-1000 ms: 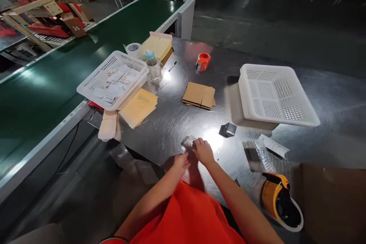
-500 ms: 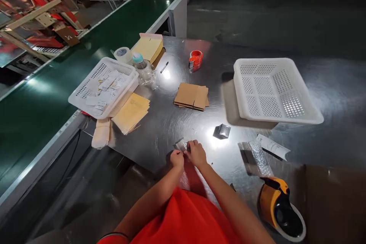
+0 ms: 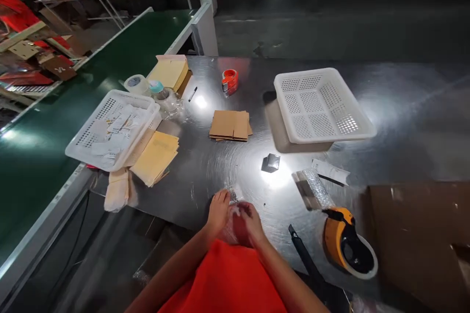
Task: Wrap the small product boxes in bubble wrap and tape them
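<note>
A small piece of clear bubble wrap [image 3: 234, 196] lies at the table's near edge, between my two hands. My left hand [image 3: 218, 211] is closed on its left side, fingers together and pointing away from me. My right hand [image 3: 251, 221] pinches the wrap from the right with bent fingers. Whether something lies inside the wrap is hidden. Ahead and to the right sits a small shiny dark box [image 3: 272, 162], apart from both hands. Off to the right, a strip of bubble wrap [image 3: 318, 190] rests beside a curled white paper label [image 3: 331, 172].
A yellow tape dispenser [image 3: 347, 244] and a black utility knife [image 3: 305, 253] lie right, near a cardboard box [image 3: 414, 225]. Flat cardboard pieces [image 3: 229, 124], a red tape dispenser [image 3: 229, 81] and a white basket [image 3: 290, 129] stand ahead. Yellow envelopes [image 3: 156, 156] and a paper-filled basket [image 3: 73, 149] are left.
My left hand has shifted from a pinch at the near side to the wrap's left side. My right hand has drawn nearer to me. The view has turned right, showing the knife.
</note>
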`<state>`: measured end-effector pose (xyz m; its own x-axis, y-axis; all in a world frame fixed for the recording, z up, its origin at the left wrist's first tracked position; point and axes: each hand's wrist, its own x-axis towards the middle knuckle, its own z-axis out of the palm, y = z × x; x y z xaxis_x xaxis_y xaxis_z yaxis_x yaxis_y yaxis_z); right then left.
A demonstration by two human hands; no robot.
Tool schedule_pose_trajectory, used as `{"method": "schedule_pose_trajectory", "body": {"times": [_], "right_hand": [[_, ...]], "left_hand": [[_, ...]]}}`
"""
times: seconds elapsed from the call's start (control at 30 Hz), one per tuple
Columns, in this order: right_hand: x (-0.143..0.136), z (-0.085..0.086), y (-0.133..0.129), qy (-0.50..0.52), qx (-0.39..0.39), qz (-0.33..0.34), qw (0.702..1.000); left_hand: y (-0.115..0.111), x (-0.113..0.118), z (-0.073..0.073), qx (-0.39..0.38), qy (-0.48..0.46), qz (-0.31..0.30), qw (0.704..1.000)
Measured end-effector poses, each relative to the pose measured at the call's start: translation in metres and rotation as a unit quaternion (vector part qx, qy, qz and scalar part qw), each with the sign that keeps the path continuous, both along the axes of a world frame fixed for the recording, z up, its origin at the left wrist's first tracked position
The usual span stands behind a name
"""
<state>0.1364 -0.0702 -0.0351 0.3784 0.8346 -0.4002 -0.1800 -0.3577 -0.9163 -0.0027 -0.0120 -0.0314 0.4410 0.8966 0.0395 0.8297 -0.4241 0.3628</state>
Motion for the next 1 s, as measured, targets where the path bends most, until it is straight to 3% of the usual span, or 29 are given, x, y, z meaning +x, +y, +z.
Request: {"method": "schedule_pose_trajectory", "body": {"times": [0.07, 0.1, 0.2, 0.3, 0.37, 0.43, 0.5, 0.57, 0.67, 0.73, 0.83, 1.0], "right_hand": [[0.047, 0.005, -0.033, -0.089, -0.016, -0.056, 0.994], [0.072, 0.008, -0.052, -0.197, -0.031, -0.1, 0.975], [0.138, 0.017, -0.103, -0.479, -0.126, -0.177, 0.851], [0.176, 0.021, -0.121, -0.554, -0.287, -0.106, 0.774], [0.189, 0.024, -0.117, -0.543, -0.369, -0.015, 0.755], [0.195, 0.03, -0.116, -0.529, -0.401, 0.045, 0.747], [0.194, 0.043, -0.126, -0.518, -0.404, 0.051, 0.752], [0.184, 0.062, -0.147, -0.492, -0.399, 0.005, 0.774], [0.149, 0.096, -0.173, -0.407, -0.347, -0.109, 0.838], [0.114, 0.113, -0.167, -0.331, -0.276, -0.151, 0.889], [0.055, 0.125, -0.115, -0.214, -0.175, -0.142, 0.95], [-0.017, 0.12, -0.01, -0.192, -0.106, -0.051, 0.974]], "left_hand": [[-0.011, -0.004, -0.008, 0.061, 0.029, -0.028, 0.997], [-0.014, -0.007, -0.012, 0.086, 0.039, -0.037, 0.995], [-0.019, -0.016, -0.017, 0.139, 0.059, -0.061, 0.987], [-0.016, -0.021, -0.017, 0.148, 0.066, -0.1, 0.982], [-0.014, -0.022, -0.015, 0.139, 0.076, -0.109, 0.981], [-0.012, -0.021, -0.015, 0.124, 0.081, -0.101, 0.984], [-0.011, -0.019, -0.015, 0.116, 0.071, -0.095, 0.986], [-0.011, -0.018, -0.016, 0.112, 0.052, -0.095, 0.988], [-0.012, -0.017, -0.018, 0.103, 0.03, -0.09, 0.99], [-0.013, -0.018, -0.02, 0.098, 0.015, -0.088, 0.991], [-0.012, -0.02, -0.021, 0.099, -0.01, -0.095, 0.991], [-0.01, -0.021, -0.024, 0.107, -0.042, -0.087, 0.99]]}}
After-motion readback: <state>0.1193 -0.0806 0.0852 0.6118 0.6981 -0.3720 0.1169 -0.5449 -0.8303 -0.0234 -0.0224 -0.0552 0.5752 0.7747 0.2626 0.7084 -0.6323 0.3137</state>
